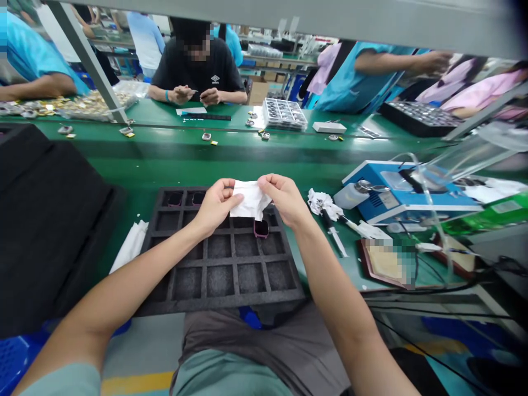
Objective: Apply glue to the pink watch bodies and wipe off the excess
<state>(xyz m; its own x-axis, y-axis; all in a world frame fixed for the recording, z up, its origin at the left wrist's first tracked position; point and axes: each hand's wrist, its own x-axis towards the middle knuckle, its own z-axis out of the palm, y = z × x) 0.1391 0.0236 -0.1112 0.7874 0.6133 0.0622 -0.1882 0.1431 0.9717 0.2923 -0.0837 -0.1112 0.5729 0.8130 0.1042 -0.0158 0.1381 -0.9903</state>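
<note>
Between my two hands a small white cloth or tissue [248, 199] is stretched out. My left hand [215, 206] pinches its left side between thumb and fingers. At its upper right, my right hand [282, 197] grips the edge the same way. Just below the cloth, a pink-framed watch-like piece [261, 229] sits in the black foam tray [231, 300]. Two similar pieces lie in the tray's back row, a pink one [174, 199] at the far left and another [198, 198] beside it. My hands and forearms hide part of the tray.
Black foam blocks [49, 220] are stacked at left, near folded white paper [131, 245]. To the right are a white bottle [350, 195], a blue device [406, 192], crumpled tissue [319, 201] and a brown-edged pad [383, 263]. Across the bench a person [206, 66] handles small parts.
</note>
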